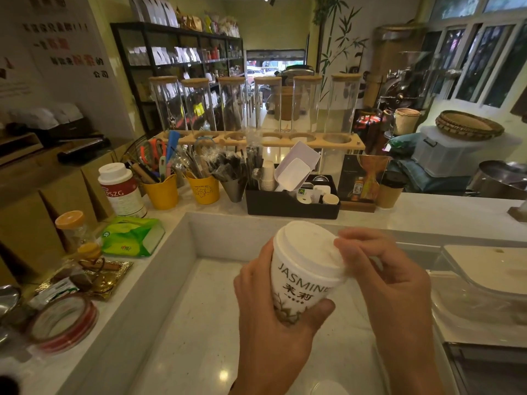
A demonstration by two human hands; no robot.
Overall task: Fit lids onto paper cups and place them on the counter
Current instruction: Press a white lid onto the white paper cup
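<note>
A white paper cup (299, 289) printed "JASMINE" is held tilted above the lower white worktop (199, 323). My left hand (273, 329) wraps around its lower body from the left. A white plastic lid (308, 249) sits on the cup's rim. My right hand (387, 275) has its fingertips pinched on the lid's right edge. On the raised counter (442, 218) behind stands a brown paper cup with a black lid (390, 189).
A black organiser (291, 203) with small cups and scoops sits on the raised counter, beside yellow utensil pots (164, 192). A green tissue pack (131, 238), a white canister (122, 189) and tape rolls (62, 323) line the left ledge. A clear plastic sleeve (479, 289) lies at right.
</note>
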